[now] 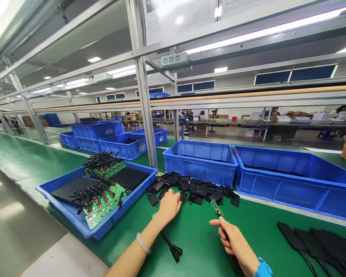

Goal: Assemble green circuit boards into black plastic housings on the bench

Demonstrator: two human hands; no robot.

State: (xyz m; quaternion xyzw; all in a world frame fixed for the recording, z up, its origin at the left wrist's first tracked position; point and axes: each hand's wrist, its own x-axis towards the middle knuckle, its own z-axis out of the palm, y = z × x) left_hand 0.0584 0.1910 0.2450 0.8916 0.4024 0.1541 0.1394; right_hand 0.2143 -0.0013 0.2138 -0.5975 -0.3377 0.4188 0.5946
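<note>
My right hand [233,240] pinches a small green circuit board [216,208] and holds it upright above the green bench [198,246]. My left hand [169,205] reaches forward with its fingers curled down onto the near edge of a pile of black plastic housings [194,187]. What those fingers grip is hidden. A black cable with a plug [173,249] lies on the bench under my left forearm.
A blue tray [75,215] at left holds green boards with black cables and stacked black parts. Two blue bins [200,161] [294,181] stand behind the pile. Long black parts [317,240] lie at right. A metal post [148,115] rises behind the tray.
</note>
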